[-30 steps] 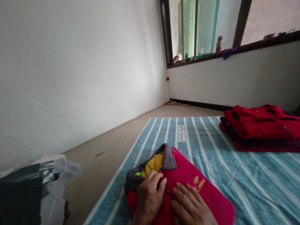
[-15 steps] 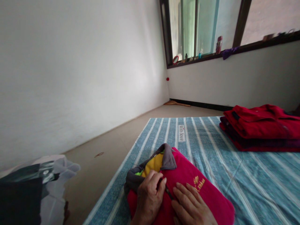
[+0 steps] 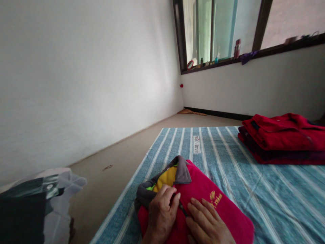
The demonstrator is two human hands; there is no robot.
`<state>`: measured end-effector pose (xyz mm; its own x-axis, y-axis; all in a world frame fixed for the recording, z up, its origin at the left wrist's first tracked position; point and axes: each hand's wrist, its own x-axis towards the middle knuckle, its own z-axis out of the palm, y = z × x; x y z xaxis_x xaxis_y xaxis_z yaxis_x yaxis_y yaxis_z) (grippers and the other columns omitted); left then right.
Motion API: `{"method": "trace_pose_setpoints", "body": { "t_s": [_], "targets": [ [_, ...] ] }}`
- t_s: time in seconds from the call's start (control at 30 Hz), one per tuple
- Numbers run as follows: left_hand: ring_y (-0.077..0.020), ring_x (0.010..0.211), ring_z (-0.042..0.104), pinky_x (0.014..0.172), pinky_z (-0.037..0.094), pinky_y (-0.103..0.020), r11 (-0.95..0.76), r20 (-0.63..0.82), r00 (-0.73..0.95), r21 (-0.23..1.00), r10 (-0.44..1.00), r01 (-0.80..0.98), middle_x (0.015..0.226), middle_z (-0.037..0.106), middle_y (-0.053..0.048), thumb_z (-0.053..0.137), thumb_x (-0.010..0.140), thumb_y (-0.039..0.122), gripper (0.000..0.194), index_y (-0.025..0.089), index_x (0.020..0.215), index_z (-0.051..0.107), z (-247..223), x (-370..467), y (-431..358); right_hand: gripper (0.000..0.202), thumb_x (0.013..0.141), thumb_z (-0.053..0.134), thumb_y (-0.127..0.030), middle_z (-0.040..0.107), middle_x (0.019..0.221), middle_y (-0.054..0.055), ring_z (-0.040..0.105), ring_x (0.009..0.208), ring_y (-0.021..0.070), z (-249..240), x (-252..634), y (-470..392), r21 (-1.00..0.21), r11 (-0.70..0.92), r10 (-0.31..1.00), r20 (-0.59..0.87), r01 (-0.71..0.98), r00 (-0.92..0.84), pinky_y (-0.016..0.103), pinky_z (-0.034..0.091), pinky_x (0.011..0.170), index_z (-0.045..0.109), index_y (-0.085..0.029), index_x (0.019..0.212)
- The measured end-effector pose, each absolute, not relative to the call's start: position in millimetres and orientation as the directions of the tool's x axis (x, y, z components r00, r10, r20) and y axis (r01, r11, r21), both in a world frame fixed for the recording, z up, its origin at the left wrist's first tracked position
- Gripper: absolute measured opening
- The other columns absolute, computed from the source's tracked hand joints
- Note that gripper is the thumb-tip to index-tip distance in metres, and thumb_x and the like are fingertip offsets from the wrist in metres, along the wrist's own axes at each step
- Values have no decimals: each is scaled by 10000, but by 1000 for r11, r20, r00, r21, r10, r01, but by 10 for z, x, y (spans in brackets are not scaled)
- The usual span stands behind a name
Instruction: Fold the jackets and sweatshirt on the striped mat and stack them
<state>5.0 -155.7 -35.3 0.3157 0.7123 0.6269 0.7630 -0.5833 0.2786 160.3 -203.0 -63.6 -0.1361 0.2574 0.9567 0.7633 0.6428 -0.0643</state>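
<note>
Right fingers (image 3: 201, 210) flat on pink garment (image 3: 225, 213)

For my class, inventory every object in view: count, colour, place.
Folded fabric garment: 1, pink and grey, front centre
Folded garment stack: 1, red and purple, right
Striped cloth cover: 1, blue and white, underneath
Crumpled plastic bag: 1, whitish and dark, left
Thin loop: 1, brown, floor
Broom-like object: 1, brown, far floor
Round object: 1, red, wall corner
Framed window: 1, brown, upper right
Round mirror: 1, red, sill
Tall bottle: 1, pink, sill
Draped cloth: 1, purple, sill
Small items: several, mixed colours, sill, unclear
Left grip: 1, bare, on garment
Right grip: 1, bare, flat on garment
</note>
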Motion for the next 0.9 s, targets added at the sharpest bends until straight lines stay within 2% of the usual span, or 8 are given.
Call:
{"method": "trace_pose_setpoints", "body": {
  "t_s": [0.63,0.9],
  "targets": [
    [-140,659,632,615,505,-220,-581,627,311,283,714,763,728,632,-27,481,903,231,170,195,813,621,-351,53,-1560,176,871,456,-222,714,887,23,638,991,163,-666,1616,-2035,-66,647,277,948,759,-154,292,357,1059,616,-213,800],
    [-140,661,629,619,507,-221,-574,618,313,282,721,769,731,636,-32,469,908,232,184,197,810,621,-337,55,-1565,106,834,501,-238,704,928,34,635,986,176,-743,1622,-2019,-26,636,281,939,772,-200,326,407,1012,604,-220,853]
  ]
}}
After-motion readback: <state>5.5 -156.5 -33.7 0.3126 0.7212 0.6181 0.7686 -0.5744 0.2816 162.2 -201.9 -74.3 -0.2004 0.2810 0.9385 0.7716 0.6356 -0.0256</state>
